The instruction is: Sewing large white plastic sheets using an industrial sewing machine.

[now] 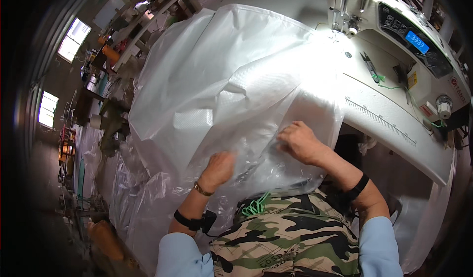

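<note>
A large translucent white plastic sheet (197, 80) is spread over the sewing table and hangs down over my lap. Its far right edge lies by the needle area of a white sewing machine (364, 55), under a bright lamp. My right hand (301, 141) is closed on the near right part of the sheet, its fingers curled in against the film. To the left, my left hand (219, 168) is over the near part of the sheet, rounded and smeared by motion. Its fingertips cannot be made out.
Thread snips (368, 66) with green thread lie on the machine bed, above a printed ruler scale (379, 117). More crumpled clear plastic (130, 183) hangs at the left. A tangle of green thread (256, 205) rests at my camouflage apron (290, 232). Cluttered benches stand at the far left.
</note>
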Motion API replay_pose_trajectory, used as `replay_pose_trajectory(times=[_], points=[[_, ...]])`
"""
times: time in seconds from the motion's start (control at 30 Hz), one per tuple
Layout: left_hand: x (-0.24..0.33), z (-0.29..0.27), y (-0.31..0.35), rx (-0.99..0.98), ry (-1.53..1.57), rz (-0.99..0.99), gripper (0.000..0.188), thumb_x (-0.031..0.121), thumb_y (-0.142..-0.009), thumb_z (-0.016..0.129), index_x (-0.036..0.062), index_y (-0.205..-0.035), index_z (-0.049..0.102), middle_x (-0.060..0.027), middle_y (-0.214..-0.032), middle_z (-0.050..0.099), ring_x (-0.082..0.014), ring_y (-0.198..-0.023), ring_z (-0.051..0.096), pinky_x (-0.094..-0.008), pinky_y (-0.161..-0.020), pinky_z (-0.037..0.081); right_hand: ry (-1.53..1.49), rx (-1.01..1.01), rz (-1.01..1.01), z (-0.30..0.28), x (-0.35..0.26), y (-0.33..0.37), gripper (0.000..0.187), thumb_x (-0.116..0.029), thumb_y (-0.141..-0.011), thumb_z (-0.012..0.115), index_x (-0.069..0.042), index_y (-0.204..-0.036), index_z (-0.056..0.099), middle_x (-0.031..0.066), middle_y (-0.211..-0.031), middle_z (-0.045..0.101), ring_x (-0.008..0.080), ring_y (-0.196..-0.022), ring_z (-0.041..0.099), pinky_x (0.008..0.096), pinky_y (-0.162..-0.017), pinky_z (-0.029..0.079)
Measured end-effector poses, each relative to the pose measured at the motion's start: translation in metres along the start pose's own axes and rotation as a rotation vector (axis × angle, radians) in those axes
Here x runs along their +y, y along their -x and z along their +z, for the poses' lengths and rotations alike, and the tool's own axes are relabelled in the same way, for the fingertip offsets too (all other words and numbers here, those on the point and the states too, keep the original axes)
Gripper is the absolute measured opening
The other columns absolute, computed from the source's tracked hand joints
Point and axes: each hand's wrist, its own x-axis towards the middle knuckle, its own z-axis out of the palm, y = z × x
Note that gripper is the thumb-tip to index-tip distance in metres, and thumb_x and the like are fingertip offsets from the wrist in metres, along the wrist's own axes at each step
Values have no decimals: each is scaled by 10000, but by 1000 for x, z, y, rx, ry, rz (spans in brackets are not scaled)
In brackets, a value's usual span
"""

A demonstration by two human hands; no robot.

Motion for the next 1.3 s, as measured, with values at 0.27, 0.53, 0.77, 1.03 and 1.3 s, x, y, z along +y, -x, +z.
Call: replay_pose_trajectory(times=[0.27, 0.53, 0.77, 1.03, 1.3], points=[[65, -72, 30, 1087, -223, 62, 635, 59, -749, 784, 31, -1334, 538, -218, -1434, 470, -421, -1355, 426, -529, -1090, 381, -1617, 717, 295, -43, -27, -29, 665, -251, -970, 652, 73, -1455, 333, 201, -1366, 540, 218, -1163, 596, 328, -952, 496], [-75, -65, 66, 1199, -56, -512, 675, -48, -806, 700, 45, -1430, 459, -168, -1425, 521, -306, -1307, 509, -435, -1082, 412, -1850, 768, 391, -44, -39, -53, 833, -302, -913, 727, 27, -1507, 244, 156, -1450, 441, 254, -1316, 477, 402, -1059, 418], [-124, -231, 111, 1289, -40, -295, 356, 28, -861, 734, 30, -1214, 692, -142, -1033, 740, -190, -832, 666, -327, -721, 523, -2048, 584, 268, -64, -45, -83, 773, -400, -914, 711, -51, -1486, 327, 107, -1445, 462, 237, -1329, 461, 436, -1086, 381], [-63, -382, 134, 982, -222, -30, 255, 46, -880, 694, 37, -1132, 734, -95, -1000, 756, -123, -836, 667, -278, -767, 523, -2072, 449, -241, -121, -65, -107, 670, -529, -909, 678, -42, -1329, 489, 89, -1315, 524, 224, -1224, 508, 428, -1052, 385], [-49, -330, 142, 536, 95, -143, 73, 37, -760, 702, -24, -720, 709, -71, -708, 706, -129, -668, 639, -269, -644, 501, -1834, 525, -194, -112, -84, -70, 273, -272, -973, 583, -36, -1110, 597, 17, -1055, 606, 123, -986, 564, 333, -844, 485]])
